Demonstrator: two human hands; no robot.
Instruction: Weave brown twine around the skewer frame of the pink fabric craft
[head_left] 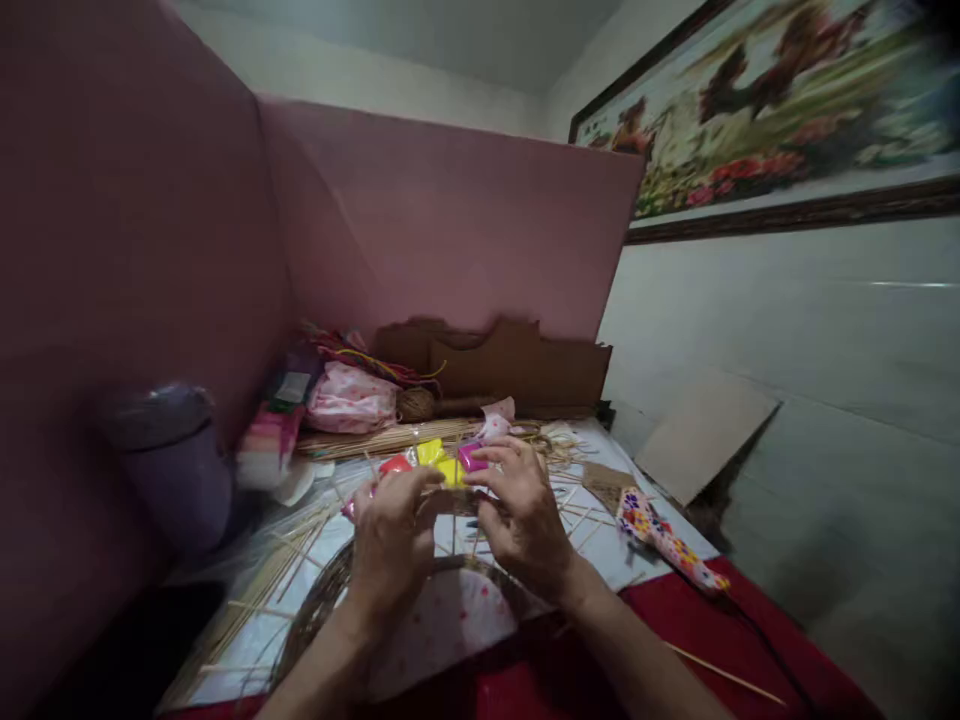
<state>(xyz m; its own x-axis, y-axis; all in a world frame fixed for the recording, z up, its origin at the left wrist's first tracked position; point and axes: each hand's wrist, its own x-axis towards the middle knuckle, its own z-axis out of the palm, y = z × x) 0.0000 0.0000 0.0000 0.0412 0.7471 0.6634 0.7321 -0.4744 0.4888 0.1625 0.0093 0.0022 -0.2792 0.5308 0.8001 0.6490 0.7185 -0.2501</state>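
Note:
A round woven wicker piece (311,615) lies in front of me, with white cloth bearing red dots (457,610) inside its ring. Thin light sticks (454,520) stick out from its far side. My left hand (394,545) is over the left part of the ring, fingers curled together toward the sticks; what they pinch is hidden. Across from it my right hand (525,515) is bent over the far side, thumb and fingers apart, fingertips near the sticks. Just beyond the hands lie yellow packets (431,452), a red packet (395,465) and a magenta packet (472,457).
To the right, a glue gun with a flowered cover (664,540) trails a dark cord. Bundled sticks (360,440), a twine ball (416,404) and dotted fabric (352,398) lie at the back. A lidded bin (176,480) stands left. Cardboard (517,365) leans behind.

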